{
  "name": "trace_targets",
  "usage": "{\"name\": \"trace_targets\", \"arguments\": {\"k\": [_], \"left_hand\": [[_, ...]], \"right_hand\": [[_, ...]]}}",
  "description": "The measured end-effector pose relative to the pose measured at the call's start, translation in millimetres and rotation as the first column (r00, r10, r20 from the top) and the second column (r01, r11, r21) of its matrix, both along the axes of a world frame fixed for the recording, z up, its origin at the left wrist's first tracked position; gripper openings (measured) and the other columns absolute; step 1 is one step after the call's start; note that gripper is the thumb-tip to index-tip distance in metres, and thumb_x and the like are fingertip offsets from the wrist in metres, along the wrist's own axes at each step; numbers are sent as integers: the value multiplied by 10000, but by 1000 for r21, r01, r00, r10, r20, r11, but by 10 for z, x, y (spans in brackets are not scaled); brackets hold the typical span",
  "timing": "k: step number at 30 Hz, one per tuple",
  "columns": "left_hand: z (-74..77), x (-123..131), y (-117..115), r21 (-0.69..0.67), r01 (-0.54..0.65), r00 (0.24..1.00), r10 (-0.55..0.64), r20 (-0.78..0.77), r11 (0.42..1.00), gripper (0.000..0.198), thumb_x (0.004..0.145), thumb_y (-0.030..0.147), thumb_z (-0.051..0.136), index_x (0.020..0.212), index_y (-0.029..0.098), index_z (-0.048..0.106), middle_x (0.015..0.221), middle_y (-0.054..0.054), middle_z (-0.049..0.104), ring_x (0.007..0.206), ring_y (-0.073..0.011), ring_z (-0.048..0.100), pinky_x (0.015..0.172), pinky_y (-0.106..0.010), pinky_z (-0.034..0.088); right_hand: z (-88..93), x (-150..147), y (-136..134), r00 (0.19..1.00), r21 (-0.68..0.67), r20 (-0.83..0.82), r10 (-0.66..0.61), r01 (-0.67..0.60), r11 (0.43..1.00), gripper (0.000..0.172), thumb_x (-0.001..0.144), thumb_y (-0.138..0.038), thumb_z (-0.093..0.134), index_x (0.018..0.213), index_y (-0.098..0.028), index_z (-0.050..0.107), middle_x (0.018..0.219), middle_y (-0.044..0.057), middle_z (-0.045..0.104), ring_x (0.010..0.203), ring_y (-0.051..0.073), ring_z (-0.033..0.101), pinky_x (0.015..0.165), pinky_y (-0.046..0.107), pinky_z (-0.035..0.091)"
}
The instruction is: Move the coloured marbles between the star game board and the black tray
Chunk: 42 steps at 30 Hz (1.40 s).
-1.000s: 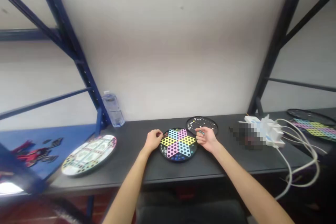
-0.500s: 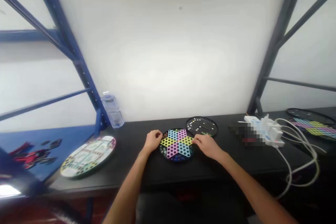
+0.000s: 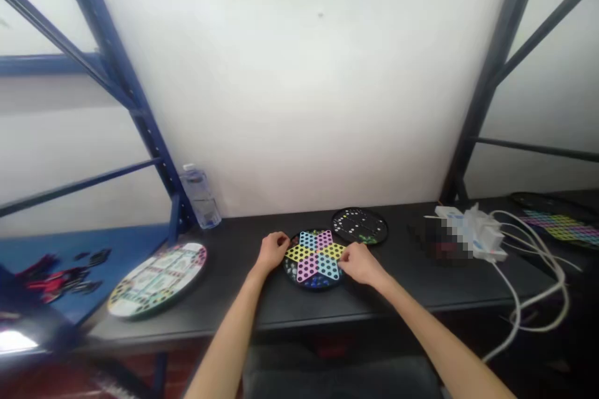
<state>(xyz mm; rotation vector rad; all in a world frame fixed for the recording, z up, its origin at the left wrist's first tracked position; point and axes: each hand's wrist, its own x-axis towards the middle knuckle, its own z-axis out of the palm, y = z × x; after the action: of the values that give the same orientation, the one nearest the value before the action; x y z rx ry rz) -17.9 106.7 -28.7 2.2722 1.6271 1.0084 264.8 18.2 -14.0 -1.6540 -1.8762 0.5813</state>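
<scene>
In the head view, the left hand [image 3: 273,252] sits curled at the edge of a star-shaped checkers board [image 3: 314,259] on a dark table [image 3: 234,305]; the right hand [image 3: 362,265] bends its fingers over the board's right side; I cannot tell if they hold a marble. There are four round boards; a black board [image 3: 359,225] sits just behind; one water bottle [image 3: 199,196] stands by the wall.

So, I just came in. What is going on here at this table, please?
A person sits at a dark table with both bare hands on a round Chinese checkers board. The left hand is at the board's left edge, and the right hand lies over its right side. Just behind is a round black board holding small white and green pieces. A second star-patterned board lies to the left, near a plastic water bottle.
</scene>
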Motion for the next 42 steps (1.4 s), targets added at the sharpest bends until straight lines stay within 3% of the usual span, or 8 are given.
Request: {"name": "trace_targets", "arguments": {"k": [4, 7, 13, 16, 20, 24, 32, 42], "left_hand": [[1, 3, -2, -16, -5, 1000, 5, 9, 1000, 192, 787, 278, 524, 760, 183, 689, 761, -34, 686, 732, -160, 604, 715, -251, 438], [-7, 6, 6, -7, -5, 1000, 5, 8, 1000, 191, 788, 277, 527, 755, 181, 689, 756, -35, 683, 730, -160, 602, 714, -255, 437], [-15, 9, 15, -8, -7, 1000, 7, 5, 1000, 182, 790, 267, 529, 747, 185, 686, 742, -26, 679, 711, -154, 598, 702, -251, 432], [-15, 8, 15, -7, -8, 1000, 8, 3, 1000, 189, 794, 269, 526, 754, 182, 689, 747, -28, 678, 720, -154, 596, 709, -250, 431], [-19, -4, 7, 4, 1, 1000, -1, 11, 1000, 185, 792, 266, 524, 753, 181, 684, 739, -28, 672, 710, -153, 589, 697, -252, 425], [-9, -11, -15, 7, 13, 1000, -13, 18, 1000, 183, 791, 257, 523, 746, 176, 681, 746, -31, 671, 704, -150, 586, 687, -251, 419], [22, -1, -40, -12, 0, 1000, 0, 16, 1000, 178, 791, 258, 529, 750, 178, 683, 734, -31, 673, 698, -154, 590, 668, -250, 415], [-3, -27, -2, -1, 7, 1000, -7, 7, 1000, 185, 799, 269, 524, 750, 183, 680, 730, -29, 669, 698, -153, 589, 672, -247, 412]], "right_hand": [[-64, 98, 40, 876, -92, -483, -10, -40, 995, 165, 634, -316, 683, 647, -154, 653, 469, -21, 502, 438, 85, 417, 454, 217, 318], [-87, 215, 110, 502, -190, -864, -44, -243, 951, 172, 707, -337, 575, 723, -168, 597, 384, -105, 251, 348, 55, 154, 355, 197, 159], [-93, 273, 289, 105, -181, -983, -153, -382, 906, 205, 766, -346, 458, 642, -185, 477, 436, -75, 296, 347, 53, 139, 318, 180, 129], [-97, 192, 319, 193, -188, -971, -139, -266, 945, 347, 801, -430, 491, 565, -198, 386, 447, -60, 344, 336, 45, 169, 324, 187, 121], [-90, 123, 251, 642, -56, -766, -31, -19, 998, 491, 810, -521, 531, 472, -191, 399, 376, -55, 315, 338, 59, 250, 370, 206, 180], [1, 153, 75, 943, 141, -233, 240, -211, 967, 398, 847, -452, 514, 615, -160, 651, 597, 20, 621, 573, 129, 530, 587, 234, 374], [131, 126, -124, 930, 66, 267, 253, -280, 958, 202, 850, -379, 569, 904, -236, 700, 890, 62, 688, 847, 209, 611, 733, 265, 371], [65, 168, -68, 940, 77, 50, 337, -340, 937, 240, 859, -389, 542, 815, -179, 650, 761, 45, 637, 683, 150, 562, 627, 244, 358]]}}
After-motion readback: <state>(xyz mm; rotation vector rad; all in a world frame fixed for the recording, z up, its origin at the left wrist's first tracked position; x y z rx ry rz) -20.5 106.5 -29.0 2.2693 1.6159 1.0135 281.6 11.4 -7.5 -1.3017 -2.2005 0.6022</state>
